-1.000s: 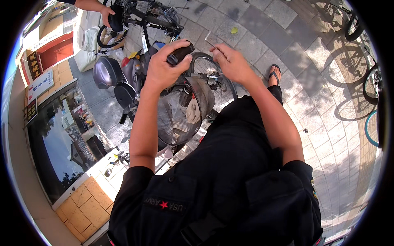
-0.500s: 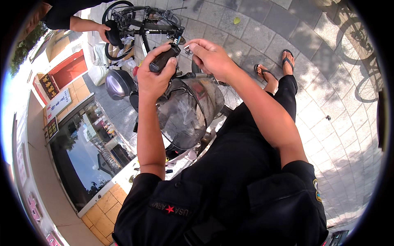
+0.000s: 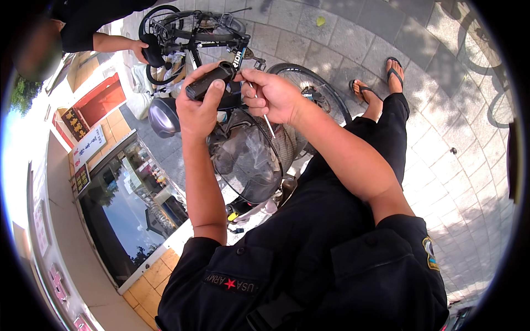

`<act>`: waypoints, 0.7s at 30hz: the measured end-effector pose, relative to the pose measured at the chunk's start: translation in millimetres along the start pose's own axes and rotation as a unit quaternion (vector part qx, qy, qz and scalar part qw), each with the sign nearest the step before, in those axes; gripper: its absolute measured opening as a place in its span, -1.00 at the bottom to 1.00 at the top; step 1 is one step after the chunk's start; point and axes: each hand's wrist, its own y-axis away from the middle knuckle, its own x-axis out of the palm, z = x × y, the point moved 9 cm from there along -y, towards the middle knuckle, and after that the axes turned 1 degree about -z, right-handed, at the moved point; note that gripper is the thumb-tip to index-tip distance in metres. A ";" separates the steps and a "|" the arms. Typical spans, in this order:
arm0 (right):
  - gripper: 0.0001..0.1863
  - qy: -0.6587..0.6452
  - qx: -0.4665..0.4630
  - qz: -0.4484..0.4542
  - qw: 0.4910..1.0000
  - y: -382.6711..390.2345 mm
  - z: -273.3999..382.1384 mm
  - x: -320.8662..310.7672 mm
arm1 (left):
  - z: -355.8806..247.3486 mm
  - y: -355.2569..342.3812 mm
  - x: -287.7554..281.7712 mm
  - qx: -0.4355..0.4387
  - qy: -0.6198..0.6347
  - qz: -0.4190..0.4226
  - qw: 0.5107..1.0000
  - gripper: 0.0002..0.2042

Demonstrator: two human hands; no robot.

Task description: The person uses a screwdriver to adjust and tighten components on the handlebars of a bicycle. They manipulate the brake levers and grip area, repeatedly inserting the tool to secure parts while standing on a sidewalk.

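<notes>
Currently grasping black cylinder [image 3: 207,81] in left fingers [image 3: 213,96], slanted lengthwise up-right toward right fingers [image 3: 255,102]; there pinching thin rod [image 3: 269,126] just beside cylinder's upper end.

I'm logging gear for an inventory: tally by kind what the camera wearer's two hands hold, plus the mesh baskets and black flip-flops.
Dark block-like object: 1
Thin metal rod: 1
Mesh basket: 1
Black flip-flops: 2
Total: 5

Bright sunlight; dappled paving [image 3: 428,179]; edges bowed.
</notes>
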 end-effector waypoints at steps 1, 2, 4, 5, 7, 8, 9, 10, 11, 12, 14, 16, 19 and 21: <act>-0.73 -0.006 -0.001 0.018 1.000 0.2 -1.9 0.7 | -0.1 -1.4 -0.2 0.002 0.004 -0.003 1.000 -0.68; -0.73 -0.011 -0.005 0.016 1.000 -0.7 -3.3 -1.6 | 0.9 -2.6 -0.4 -0.011 0.006 -0.006 1.000 -0.68; -0.73 -0.021 -0.013 0.013 1.000 -1.7 -5.5 -2.8 | 3.0 -3.6 -2.6 -0.051 0.007 -0.009 0.999 -0.64; -0.73 -0.018 -0.021 0.007 1.000 -0.4 -4.4 -3.3 | 6.0 -3.6 -4.0 -0.078 0.006 -0.010 0.997 -0.62; -0.73 -0.010 -0.038 -0.004 0.999 3.5 -1.2 -3.2 | 11.6 -4.6 -5.8 -0.096 0.028 -0.016 0.995 -0.63; -0.73 -0.002 -0.045 -0.016 0.999 5.4 -1.7 -2.9 | 15.1 -5.2 -7.0 -0.104 0.040 -0.020 0.994 -0.64; -0.73 0.006 -0.052 -0.028 0.998 6.8 -3.8 -1.5 | 19.3 -5.8 -9.7 -0.115 0.041 -0.025 0.992 -0.68; -0.72 0.015 -0.059 -0.039 0.997 7.8 -5.0 -0.1 | 18.9 -6.8 -9.3 -0.114 0.048 -0.019 0.992 -0.68; -0.70 0.026 -0.058 -0.037 0.997 8.5 -6.7 2.8 | 18.1 -7.6 -8.7 -0.114 0.055 -0.013 0.992 -0.69; -0.70 0.028 -0.065 -0.049 0.996 10.1 -7.6 3.8 | 17.4 -7.9 -7.6 -0.113 0.063 -0.007 0.992 -0.70; -0.69 0.031 -0.078 -0.071 0.994 13.3 -9.4 7.2 | 19.5 -7.1 -8.8 -0.111 0.056 -0.008 0.992 -0.69; -0.70 0.036 -0.085 -0.078 0.993 15.6 -9.0 8.2 | 18.7 -5.7 -8.5 -0.108 0.055 -0.009 0.993 -0.69; -0.71 0.037 -0.104 -0.091 0.990 18.1 -10.5 8.3 | 16.6 -1.7 -7.1 -0.102 0.056 -0.014 0.993 -0.68; -0.71 0.032 -0.111 -0.091 0.989 19.5 -11.1 8.9 | 14.4 -2.1 -5.5 -0.093 0.055 -0.012 0.994 -0.69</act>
